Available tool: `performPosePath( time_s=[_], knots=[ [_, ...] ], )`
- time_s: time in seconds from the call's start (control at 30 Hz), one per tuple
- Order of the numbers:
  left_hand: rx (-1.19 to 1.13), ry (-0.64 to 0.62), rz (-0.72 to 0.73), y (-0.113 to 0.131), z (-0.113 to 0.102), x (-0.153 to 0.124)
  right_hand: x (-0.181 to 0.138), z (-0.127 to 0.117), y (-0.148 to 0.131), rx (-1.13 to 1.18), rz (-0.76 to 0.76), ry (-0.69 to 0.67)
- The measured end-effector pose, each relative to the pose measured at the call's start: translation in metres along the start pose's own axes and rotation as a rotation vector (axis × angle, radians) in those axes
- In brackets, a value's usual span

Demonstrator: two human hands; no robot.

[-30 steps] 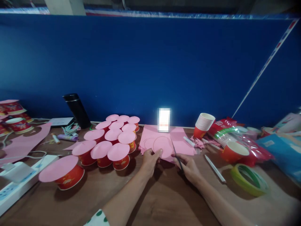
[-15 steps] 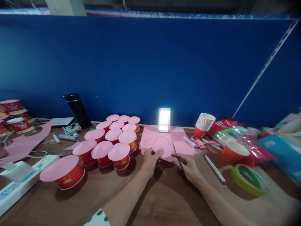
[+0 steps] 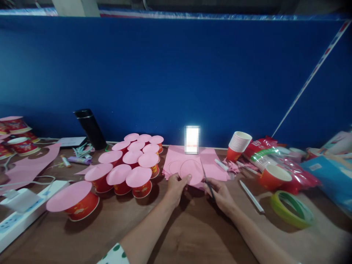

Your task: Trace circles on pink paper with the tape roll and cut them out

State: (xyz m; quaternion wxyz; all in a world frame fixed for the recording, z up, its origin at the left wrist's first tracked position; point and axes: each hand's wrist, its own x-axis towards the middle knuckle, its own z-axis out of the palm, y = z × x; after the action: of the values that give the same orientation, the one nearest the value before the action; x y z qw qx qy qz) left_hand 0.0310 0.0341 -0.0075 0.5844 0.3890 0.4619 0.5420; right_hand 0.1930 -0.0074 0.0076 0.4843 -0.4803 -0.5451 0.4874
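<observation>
My left hand (image 3: pixel 175 187) pinches the near edge of a pink paper sheet (image 3: pixel 192 169) that has a circle drawn on it, held just above the table. My right hand (image 3: pixel 220 194) is closed round the handles of dark scissors (image 3: pixel 206 179), whose blades point up along the right side of the circle. Under the held sheet more pink paper (image 3: pixel 213 161) lies flat on the brown table (image 3: pixel 176 234).
Left of my hands stand several upturned red cups topped with pink discs (image 3: pixel 132 167). A black flask (image 3: pixel 90 128) and a white power strip (image 3: pixel 24 209) are further left. To the right are stacked paper cups (image 3: pixel 238 146), a red cup (image 3: pixel 273 176), a white pen (image 3: pixel 251 197), a tape roll (image 3: pixel 291 209).
The scissors and the pink circle have shifted very slightly; both hands stay where they were.
</observation>
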Motion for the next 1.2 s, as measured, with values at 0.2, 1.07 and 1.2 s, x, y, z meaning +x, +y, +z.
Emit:
performPosePath(
  time_s=[0.2, 1.07, 1.2],
  knots=[
    [0.015, 0.009, -0.016, -0.0010, -0.0010, -0.0003, 0.0004, -0.0013, 0.0020, -0.046, 0.012, 0.009],
    [-0.050, 0.038, -0.043, 0.0035, 0.0018, -0.0005, 0.0013, -0.0029, 0.0050, -0.094, 0.020, 0.019],
    [-0.043, 0.019, -0.041, 0.0045, 0.0019, -0.0016, 0.0004, -0.0018, 0.0022, -0.055, 0.037, 0.014]
  ],
)
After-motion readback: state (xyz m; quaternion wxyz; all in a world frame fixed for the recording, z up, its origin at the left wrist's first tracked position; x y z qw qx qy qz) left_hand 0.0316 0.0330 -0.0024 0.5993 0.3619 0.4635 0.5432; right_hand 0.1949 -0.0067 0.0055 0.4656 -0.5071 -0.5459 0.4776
